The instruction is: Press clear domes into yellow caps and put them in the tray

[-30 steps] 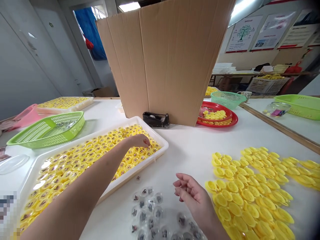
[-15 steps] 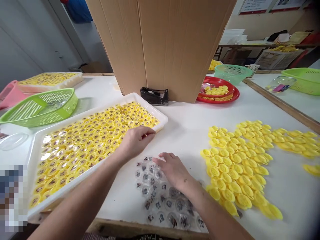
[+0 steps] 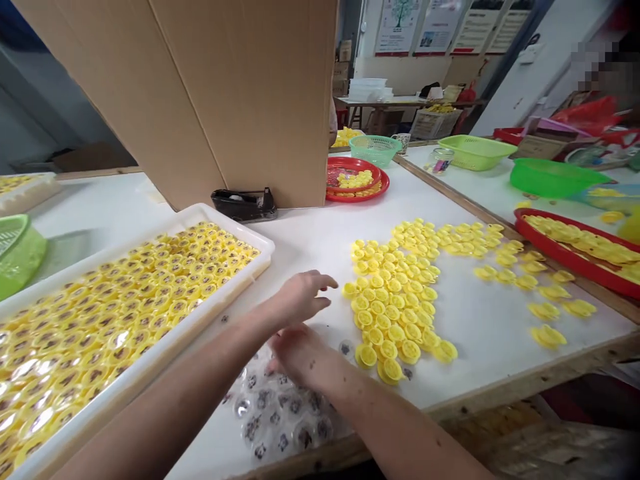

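Left hand (image 3: 300, 298) open and empty, fingers loosely parted, beside white tray (image 3: 175, 343); right hand (image 3: 300, 355) curled, fingertips on clear plastic capsules (image 3: 277, 413) beneath it, grip unclear; loose yellow caps (image 3: 395, 313) lie right of both hands.

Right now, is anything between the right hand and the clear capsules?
Nothing visible. The right hand is right at the top of the clear plastic capsules, with its fingers over the pile. The left hand is beyond it, clear of that path.
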Motion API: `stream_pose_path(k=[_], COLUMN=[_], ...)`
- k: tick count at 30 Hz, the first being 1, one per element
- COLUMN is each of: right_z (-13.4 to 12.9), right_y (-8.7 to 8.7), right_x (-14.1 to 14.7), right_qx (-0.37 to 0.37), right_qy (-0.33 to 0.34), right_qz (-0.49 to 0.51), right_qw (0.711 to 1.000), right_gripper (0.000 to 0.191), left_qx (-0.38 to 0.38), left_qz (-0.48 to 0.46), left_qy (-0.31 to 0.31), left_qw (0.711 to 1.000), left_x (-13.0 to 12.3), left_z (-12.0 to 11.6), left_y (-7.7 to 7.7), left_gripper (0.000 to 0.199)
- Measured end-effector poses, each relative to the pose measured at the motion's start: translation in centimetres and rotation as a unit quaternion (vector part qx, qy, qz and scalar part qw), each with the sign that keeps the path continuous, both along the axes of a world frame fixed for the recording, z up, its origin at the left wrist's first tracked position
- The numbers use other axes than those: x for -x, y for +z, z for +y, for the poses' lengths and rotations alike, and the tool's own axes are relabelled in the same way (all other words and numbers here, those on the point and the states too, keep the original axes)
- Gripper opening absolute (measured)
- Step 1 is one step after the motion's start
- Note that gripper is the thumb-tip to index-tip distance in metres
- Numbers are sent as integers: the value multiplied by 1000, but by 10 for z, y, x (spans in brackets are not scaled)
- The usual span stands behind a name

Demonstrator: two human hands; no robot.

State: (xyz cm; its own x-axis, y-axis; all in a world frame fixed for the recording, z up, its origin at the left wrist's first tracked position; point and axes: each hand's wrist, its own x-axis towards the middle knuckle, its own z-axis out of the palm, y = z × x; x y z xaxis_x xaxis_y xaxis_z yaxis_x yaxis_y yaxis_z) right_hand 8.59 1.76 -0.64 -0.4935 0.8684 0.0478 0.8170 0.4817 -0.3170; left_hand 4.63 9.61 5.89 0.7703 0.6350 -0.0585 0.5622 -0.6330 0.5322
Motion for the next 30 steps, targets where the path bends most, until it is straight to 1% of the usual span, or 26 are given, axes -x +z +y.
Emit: stream_pose_path(k=[2, 4, 5, 7, 9, 12, 15, 18, 20, 22, 24, 25, 26, 27, 30], right_z=[-5, -9, -11, -13, -13, -12, -16, -17, -14, -8, -2, 1, 3, 5, 9], right_y=[4, 8, 10, 10, 7, 4, 9, 19, 25, 28, 27, 27, 25, 24, 21], right_x=[-1, -4, -6, -10, -10, -8, -7, -12, -18, -25, -32, -36, -40, -43, -48], right_qx=[-14, -29, -34, -34, -24, 4, 30, 68, 91, 103, 114, 125, 139, 160, 231], right_qy=[6, 14, 19, 28, 39, 60, 70, 30, -6, -38, -59, -68, -75, -83, -99], right_qz=[31, 60, 72, 84, 86, 70, 66, 126, 167, 197, 225, 248, 278, 325, 497], right_qw=[999, 998, 997, 996, 995, 996, 995, 989, 982, 974, 966, 958, 947, 928, 830], right_gripper=[37, 34, 31, 24, 18, 12, 14, 21, 21, 19, 20, 21, 24, 24, 19], left_qx=[-25, -33, -30, -18, -11, -7, -3, 1, 22, 76, 152, 193, 235, 275, 362], left_qz=[28, 52, 60, 65, 61, 41, 21, 3, -44, -127, -211, -244, -268, -285, -322], left_qy=[-45, -53, -50, -50, -50, -28, 10, 67, 135, 220, 289, 311, 326, 335, 340], left_qw=[998, 997, 997, 996, 997, 999, 1000, 998, 990, 964, 921, 898, 876, 855, 806], left_x=[-26, -46, -54, -66, -72, -71, -55, -24, 2, 29, 53, 63, 71, 77, 86], left_z=[5, 13, 16, 23, 28, 31, 29, 24, 18, 10, -1, -8, -14, -20, -35], left_y=[-7, -17, -23, -35, -46, -55, -53, -43, -37, -36, -37, -39, -40, -41, -42], left_gripper=[48, 55, 56, 52, 44, 31, 27, 27, 27, 33, 45, 52, 56, 59, 53])
